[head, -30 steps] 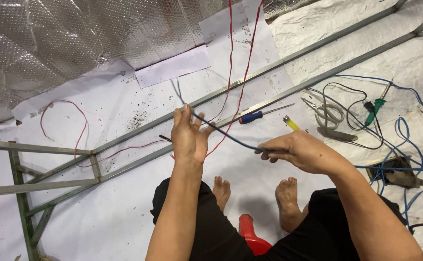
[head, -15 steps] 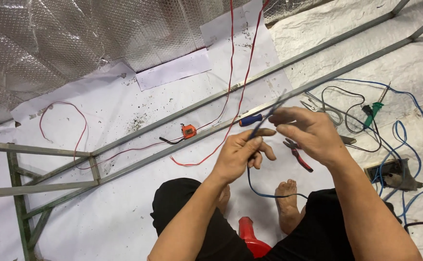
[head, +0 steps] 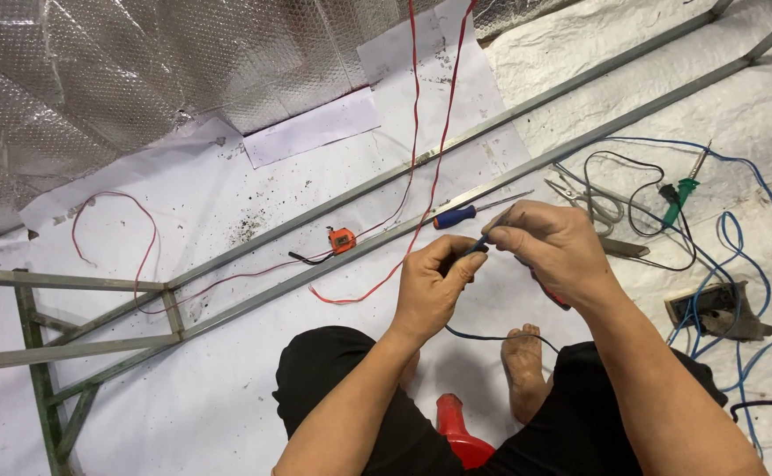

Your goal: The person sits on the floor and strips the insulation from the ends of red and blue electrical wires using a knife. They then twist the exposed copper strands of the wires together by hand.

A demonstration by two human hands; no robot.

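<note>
Both hands meeting mid-frame above the lap: left hand (head: 430, 286) just left of right hand (head: 549, 247), fingertips touching, thin wire (head: 492, 336) pinched between and looping down toward the foot (head: 524, 366). Screwdriver (head: 465, 211) just behind the hands, lying against the near metal rail (head: 333, 264). Second rail (head: 527, 110) parallel, farther back. Small tape measure (head: 342, 239) left of the screwdriver, between the rails. Metal frame (head: 51, 326) far left. Pliers (head: 584, 198) and soldering iron (head: 679, 189) right of the hands. Socket box (head: 712, 308) far right, among cables (head: 747, 264). Stool (head: 456, 432) between the legs, nearest the camera.
</note>
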